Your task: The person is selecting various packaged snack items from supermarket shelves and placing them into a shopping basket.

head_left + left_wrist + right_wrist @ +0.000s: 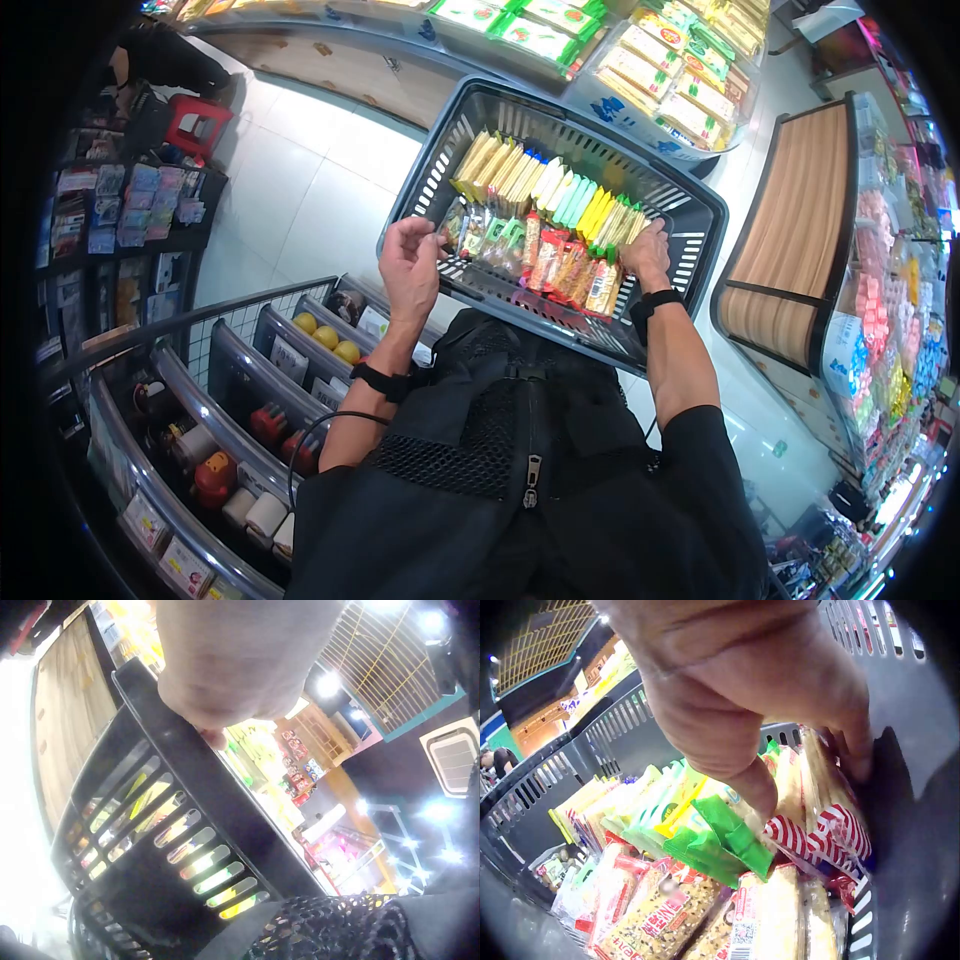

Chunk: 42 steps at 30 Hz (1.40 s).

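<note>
Two rows of snack packets (pixel 572 205) line the shopping basket (pixel 712 212); right hand (pixel 647 254) pinches end packets between thumb and fingers; left hand's (pixel 409 268) fingers bend beside its rim, grip unclear; what remains cannot be told.

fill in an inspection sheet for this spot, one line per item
surface: pale floor tiles; whatever bears the basket is hidden
job's things: wrapped snacks stand in two rows inside the basket
clutter: red stool on the floor
left hand: at the basket's rim, grip unclear
right hand: inside, thumb and fingers around snacks at the row's end
cables: black cable beside the left forearm
surroundings: divided bins, wood-sided stand, more packets beyond the basket
</note>
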{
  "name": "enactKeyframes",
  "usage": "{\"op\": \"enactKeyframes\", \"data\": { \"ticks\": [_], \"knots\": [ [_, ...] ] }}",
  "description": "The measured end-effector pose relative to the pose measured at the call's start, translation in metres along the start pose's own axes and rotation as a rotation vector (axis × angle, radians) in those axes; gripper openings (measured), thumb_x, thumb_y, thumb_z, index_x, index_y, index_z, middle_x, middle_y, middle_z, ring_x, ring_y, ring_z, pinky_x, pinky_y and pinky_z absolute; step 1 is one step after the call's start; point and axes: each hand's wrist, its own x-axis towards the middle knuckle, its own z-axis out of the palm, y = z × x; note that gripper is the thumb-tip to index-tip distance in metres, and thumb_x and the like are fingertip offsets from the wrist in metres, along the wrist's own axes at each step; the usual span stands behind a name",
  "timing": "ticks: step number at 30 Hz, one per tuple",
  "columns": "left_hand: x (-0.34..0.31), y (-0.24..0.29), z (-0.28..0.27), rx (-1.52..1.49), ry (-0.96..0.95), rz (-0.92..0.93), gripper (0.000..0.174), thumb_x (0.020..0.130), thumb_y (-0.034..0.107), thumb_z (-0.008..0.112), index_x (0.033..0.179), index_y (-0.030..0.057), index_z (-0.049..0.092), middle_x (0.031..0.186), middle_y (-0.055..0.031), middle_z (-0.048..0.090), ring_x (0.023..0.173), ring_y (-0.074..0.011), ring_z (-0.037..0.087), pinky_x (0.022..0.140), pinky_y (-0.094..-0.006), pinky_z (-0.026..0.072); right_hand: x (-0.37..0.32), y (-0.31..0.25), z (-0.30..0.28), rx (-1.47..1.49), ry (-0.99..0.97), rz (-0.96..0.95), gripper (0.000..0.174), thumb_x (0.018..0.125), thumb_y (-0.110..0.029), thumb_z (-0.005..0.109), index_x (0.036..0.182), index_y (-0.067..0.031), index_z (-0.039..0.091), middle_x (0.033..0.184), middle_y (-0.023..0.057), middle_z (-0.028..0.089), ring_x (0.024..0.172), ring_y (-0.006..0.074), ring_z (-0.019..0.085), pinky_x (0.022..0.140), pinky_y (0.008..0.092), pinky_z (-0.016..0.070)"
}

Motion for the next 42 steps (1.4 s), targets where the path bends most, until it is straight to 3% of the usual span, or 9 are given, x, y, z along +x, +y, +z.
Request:
{"op": "enactKeyframes", "data": {
  "ticks": [9,18,27,33,36,42],
  "knots": [
    [0.0,0.004,0.003,0.025,0.013,-0.019,0.013,0.089,-0.004,0.051,0.102,-0.0009,0.052,0.091,-0.0066,0.059,0.078,-0.0108,0.061,0.065,-0.0231,0.0506,0.008,-0.001,0.007,-0.032,-0.041,0.012,0.105,0.07,-0.024,0.077,0.146,0.0025,0.009,0.136,0.0253,0.04,0.127,0.0393,0.041,0.103,0.0421,0.0401],
    [0.0,0.001,-0.001,0.037,0.001,-0.01,0.014,0.091,-0.003,0.053,0.104,-0.0003,0.052,0.092,-0.0059,0.058,0.08,-0.0112,0.061,0.065,-0.0239,0.0522,0.002,-0.009,0.003,-0.001,-0.047,0.053,0.101,0.071,-0.021,0.076,0.145,-0.0003,0.012,0.138,0.0243,0.037,0.13,0.0386,0.037,0.103,0.0427,0.0397],
    [0.002,0.004,0.002,0.03,-0.009,-0.026,0.013,0.09,-0.003,0.054,0.103,-0.0002,0.052,0.092,-0.0059,0.058,0.08,-0.0112,0.061,0.065,-0.0231,0.0514,-0.001,-0.007,0.004,-0.009,0.017,0.022,0.094,0.071,-0.018,0.073,0.143,0.0,0.015,0.132,0.0254,0.044,0.125,0.0395,0.043,0.102,0.0442,0.041],
    [0.002,0.004,0.001,0.057,-0.02,-0.033,0.012,0.09,-0.003,0.053,0.102,-0.0002,0.052,0.091,-0.0059,0.059,0.079,-0.0107,0.061,0.064,-0.0228,0.0509,0.005,0.0,0.013,-0.048,0.059,-0.011,0.091,0.073,-0.02,0.069,0.144,0.0016,0.016,0.132,0.0264,0.044,0.125,0.0397,0.044,0.102,0.0438,0.0416],
    [0.002,0.004,0.0,0.07,-0.024,-0.039,0.012,0.09,-0.003,0.051,0.102,0.0003,0.052,0.091,-0.0055,0.059,0.08,-0.0097,0.061,0.064,-0.0222,0.0503,0.004,-0.001,0.009,-0.032,0.035,-0.01,0.091,0.075,-0.014,0.067,0.146,0.001,0.013,0.133,0.0256,0.043,0.125,0.0406,0.043,0.101,0.0444,0.0413],
    [0.003,0.003,0.001,0.08,-0.025,-0.033,0.013,0.09,-0.003,0.052,0.103,-0.0004,0.052,0.09,-0.0059,0.059,0.079,-0.0107,0.061,0.064,-0.0227,0.0509,0.004,-0.001,0.005,-0.001,0.022,-0.013,0.088,0.074,-0.018,0.07,0.144,-0.0008,0.019,0.13,0.0261,0.045,0.122,0.0409,0.045,0.1,0.0457,0.0426]
  ]
}}
